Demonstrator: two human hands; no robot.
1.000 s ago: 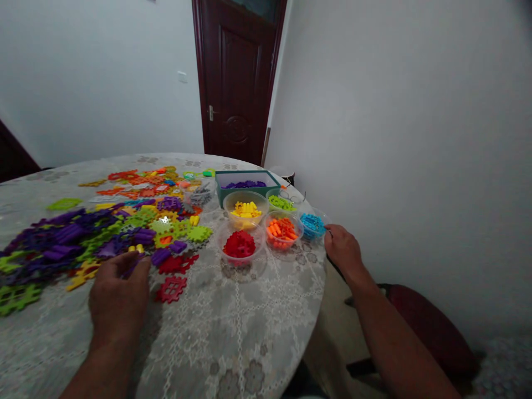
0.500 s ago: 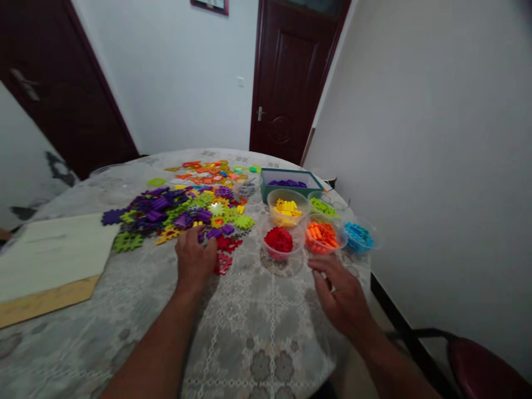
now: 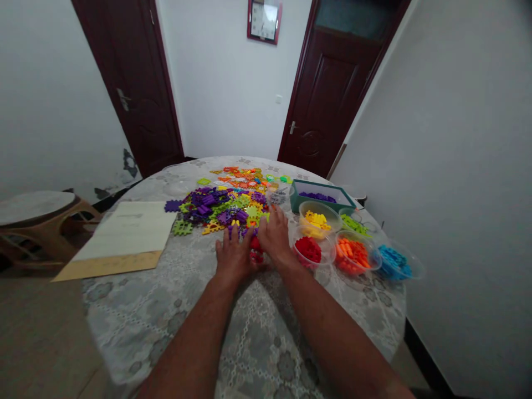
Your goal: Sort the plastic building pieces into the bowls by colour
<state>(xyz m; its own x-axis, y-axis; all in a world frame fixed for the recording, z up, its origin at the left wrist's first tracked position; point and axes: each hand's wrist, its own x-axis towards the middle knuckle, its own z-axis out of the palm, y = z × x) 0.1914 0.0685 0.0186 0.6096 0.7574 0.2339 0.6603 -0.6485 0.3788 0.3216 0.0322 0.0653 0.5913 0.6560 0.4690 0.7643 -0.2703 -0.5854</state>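
Observation:
A mixed pile of gear-edged plastic building pieces (image 3: 203, 202), purple, green and yellow, lies mid-table. At its near edge my left hand (image 3: 235, 255) rests with its fingers apart, the tips by yellow and purple pieces. My right hand (image 3: 275, 233) reaches to the pile's right front, fingers stretched out and nothing visible held in them. Between both hands a few red pieces (image 3: 256, 252) show, partly covered by the fingers. To the right stand clear bowls with red pieces (image 3: 308, 250), yellow pieces (image 3: 316, 220), orange pieces (image 3: 352, 255), green pieces (image 3: 355, 225) and blue pieces (image 3: 394, 262).
A teal box (image 3: 294, 200) with purple pieces stands behind the bowls. Orange pieces (image 3: 241, 180) spread at the back, near a small clear bowl (image 3: 277, 194) of grey pieces. Cardboard and a pale sheet (image 3: 128, 227) lie left on the patterned tablecloth (image 3: 166, 310). A stool (image 3: 37, 213) stands beyond.
My right hand has moved left from beside the orange bowl to the pile, close to my left hand. My left hand's fingers are spread wider. The camera view has turned left.

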